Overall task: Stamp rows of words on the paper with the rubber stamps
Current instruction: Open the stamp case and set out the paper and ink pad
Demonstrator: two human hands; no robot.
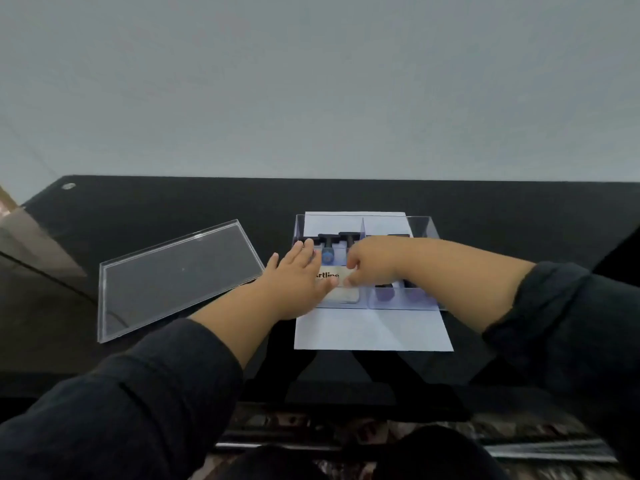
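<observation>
The paper [372, 329] is plain white, lying on a glossy black table [519, 216]. The box [420, 225] over it is clear, with a faint violet tint on its walls. Under the right hand [367, 259] sits a white ink pad [341, 282] printed with black letters. Beyond the left hand [296, 271] stand black-handled stamps [329, 240], one with a blue part. The lid [173, 275] left of both hands is clear. Both sleeves [145, 389] are dark.
</observation>
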